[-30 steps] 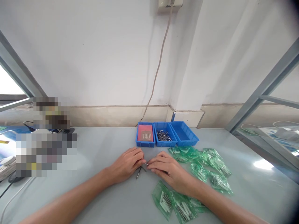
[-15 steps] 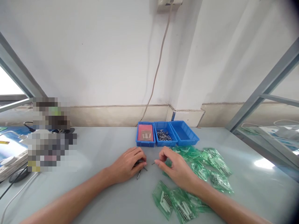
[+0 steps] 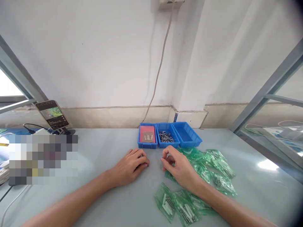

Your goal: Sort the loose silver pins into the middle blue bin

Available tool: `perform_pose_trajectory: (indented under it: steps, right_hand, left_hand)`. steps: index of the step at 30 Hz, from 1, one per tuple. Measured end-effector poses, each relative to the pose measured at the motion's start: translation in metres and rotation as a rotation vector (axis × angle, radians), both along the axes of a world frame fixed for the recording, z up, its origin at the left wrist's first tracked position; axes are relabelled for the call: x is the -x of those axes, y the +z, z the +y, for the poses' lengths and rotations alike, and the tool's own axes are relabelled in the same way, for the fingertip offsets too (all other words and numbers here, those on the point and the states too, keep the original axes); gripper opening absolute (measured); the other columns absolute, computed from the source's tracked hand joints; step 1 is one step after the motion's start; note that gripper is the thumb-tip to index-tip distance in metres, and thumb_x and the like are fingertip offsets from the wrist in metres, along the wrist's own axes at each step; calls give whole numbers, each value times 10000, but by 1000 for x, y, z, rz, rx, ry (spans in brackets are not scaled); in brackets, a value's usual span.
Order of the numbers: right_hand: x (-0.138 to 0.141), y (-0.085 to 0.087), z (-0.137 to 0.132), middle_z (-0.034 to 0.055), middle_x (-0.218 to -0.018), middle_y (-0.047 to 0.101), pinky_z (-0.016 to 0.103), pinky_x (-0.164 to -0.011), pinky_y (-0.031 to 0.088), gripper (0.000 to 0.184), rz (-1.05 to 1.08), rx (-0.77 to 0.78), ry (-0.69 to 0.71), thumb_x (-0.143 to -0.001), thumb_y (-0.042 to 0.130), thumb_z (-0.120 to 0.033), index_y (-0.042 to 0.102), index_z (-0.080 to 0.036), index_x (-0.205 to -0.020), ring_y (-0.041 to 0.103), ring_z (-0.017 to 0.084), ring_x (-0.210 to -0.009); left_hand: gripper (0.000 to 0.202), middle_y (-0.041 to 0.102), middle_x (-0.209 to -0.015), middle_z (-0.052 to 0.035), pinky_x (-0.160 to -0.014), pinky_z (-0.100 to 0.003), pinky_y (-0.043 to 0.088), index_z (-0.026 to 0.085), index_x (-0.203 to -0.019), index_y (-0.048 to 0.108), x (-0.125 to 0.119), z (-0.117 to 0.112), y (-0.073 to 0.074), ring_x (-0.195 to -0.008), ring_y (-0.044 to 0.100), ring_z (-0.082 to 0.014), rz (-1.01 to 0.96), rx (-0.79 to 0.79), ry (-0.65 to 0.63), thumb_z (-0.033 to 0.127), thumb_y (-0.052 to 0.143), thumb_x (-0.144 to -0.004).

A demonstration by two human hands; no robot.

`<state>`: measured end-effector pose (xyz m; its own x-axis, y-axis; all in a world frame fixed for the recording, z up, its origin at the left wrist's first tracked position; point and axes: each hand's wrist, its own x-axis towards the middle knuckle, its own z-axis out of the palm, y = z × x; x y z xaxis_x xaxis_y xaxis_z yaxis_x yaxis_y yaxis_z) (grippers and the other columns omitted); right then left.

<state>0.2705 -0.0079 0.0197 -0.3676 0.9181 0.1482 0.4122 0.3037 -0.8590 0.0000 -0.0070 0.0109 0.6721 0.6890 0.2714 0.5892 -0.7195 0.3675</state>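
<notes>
My left hand rests on the grey table with its fingers curled down and closed; the small dark metal pins that lay by it are hidden beneath. My right hand is raised a little off the table, fingers bent into a pinch near its thumb, with whatever it holds too small to see. It is just in front of the middle blue bin, which holds metal pins. The left blue bin holds a pink card, and the right blue bin looks empty.
Several green plastic bags of parts lie to the right of my right hand, with more green bags under my right forearm. A phone on a stand is at the back left. A cable runs down the wall.
My right hand pulled away from the left hand and rose toward the bins. My left hand closed over the loose pins, which no longer show on the table.
</notes>
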Motion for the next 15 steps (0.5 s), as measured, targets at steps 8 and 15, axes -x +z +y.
perform_pose_trajectory:
  steps: [8, 15]
  right_hand:
    - [-2, -6, 4, -18, -849, 665, 342, -709, 520, 119, -3, -58, -64, -1087, 538, -363, 585, -276, -1152, 692, 206, -751]
    - [-2, -2, 6, 1, -857, 635, 323, -640, 478, 203, 24, -63, -123, -1083, 507, -399, 617, -248, -1164, 592, 186, -662]
  left_hand:
    - [79, 642, -1128, -50, -919, -389, 432, 238, -1104, 637, 1, 1, -2, -991, 588, -229, -7, 20, 0, 313, 615, -1092]
    - [114, 642, -1047, -35, -883, -376, 426, 224, -1057, 594, 0, 2, -5, -930, 574, -213, -12, 17, 37, 236, 504, -1126]
